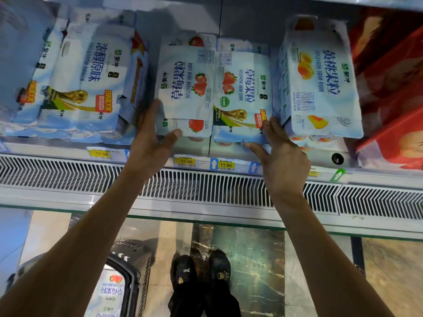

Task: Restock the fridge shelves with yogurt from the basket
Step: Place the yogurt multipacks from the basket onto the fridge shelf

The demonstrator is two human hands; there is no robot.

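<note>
The plain-flavour pack (96, 65) on the left reads 浓醇原味 in blue; the left strawberry pack (183, 88) and the right strawberry pack (245, 88) both read 草莓果粒 (the two printed in opposite directions); the peach pack (325, 74) reads 黄桃果粒; each carries a small green logo, probably 蒙牛, though it is blurred. Below them, the first price tag (101, 153) reads 17.90; the second tag (186, 161) and the third tag (226, 165) each read 11.90; a fourth tag (313, 172) shows only "00". In the basket (135, 271), the lying pack (112, 291) reads 草莓果粒; the left shoe (185, 271) reads "yes!".
</note>
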